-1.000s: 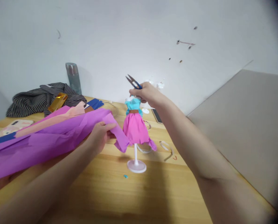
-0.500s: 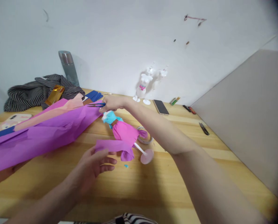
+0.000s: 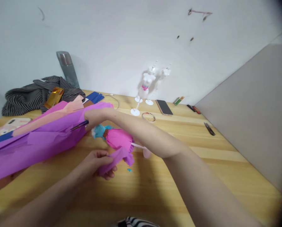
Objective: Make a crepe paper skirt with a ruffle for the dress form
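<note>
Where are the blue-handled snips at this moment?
In the head view, left of centre, the blue-handled snips are in the right hand, blades pointing leftward over the large purple paper sheet.

A grey bottle [image 3: 71,75] with a metallic cap was seen at the pale wall [image 3: 108,37], partly hidden by a heap of black-and-white striped cloth [image 3: 20,102] topped with a shiny gold-coloured packet [image 3: 54,97]. A light patterned phone [image 3: 21,122] was glimpsed at far left, and a thin cable [image 3: 118,103] was looped on the wooden table [image 3: 226,186]. At centre, a white dress form [image 3: 144,94] banded in pink was backed by other white forms [image 3: 166,72]. To the right were seen a dark-screened phone [image 3: 164,107], a slim ring [image 3: 149,122], a green-and-white item [image 3: 179,101] and, near a grey panel [image 3: 256,110], small black and red objects [image 3: 196,109] and a black tool [image 3: 209,128]. The wall above was marked by a pinkish line [image 3: 200,12] and dark spots [image 3: 191,39].
</note>
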Motion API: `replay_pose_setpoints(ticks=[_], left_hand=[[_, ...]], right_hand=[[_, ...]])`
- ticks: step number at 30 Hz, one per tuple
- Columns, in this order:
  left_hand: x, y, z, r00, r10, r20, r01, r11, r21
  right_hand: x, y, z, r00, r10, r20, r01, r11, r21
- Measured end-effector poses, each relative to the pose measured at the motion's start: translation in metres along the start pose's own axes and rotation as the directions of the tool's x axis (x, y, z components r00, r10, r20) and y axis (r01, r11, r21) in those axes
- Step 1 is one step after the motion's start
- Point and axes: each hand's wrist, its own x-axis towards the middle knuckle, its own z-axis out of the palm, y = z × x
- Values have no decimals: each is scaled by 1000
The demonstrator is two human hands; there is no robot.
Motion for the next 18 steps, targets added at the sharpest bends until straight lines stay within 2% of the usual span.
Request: replay_pose_setpoints(ticks=[4, 6, 9, 18], left_hand=[[-3, -14, -1, 1000, -11, 11, 10, 999, 40], [-6, -19, 1, 1000, -18, -9, 18, 998, 63], [-14, -22, 7, 999, -21, -38, 26, 989, 147], [-18, -21, 15, 994, -77, 75, 49, 947, 318]], right_hand=[[5, 5, 7, 999, -29, 21, 33, 981, -191], [7, 11, 9, 999, -40, 36, 47, 972, -229], [8, 18, 11, 999, -23, 33, 29, 977, -209], [-7, 28, 14, 997, 63, -38, -62, 998, 7]])
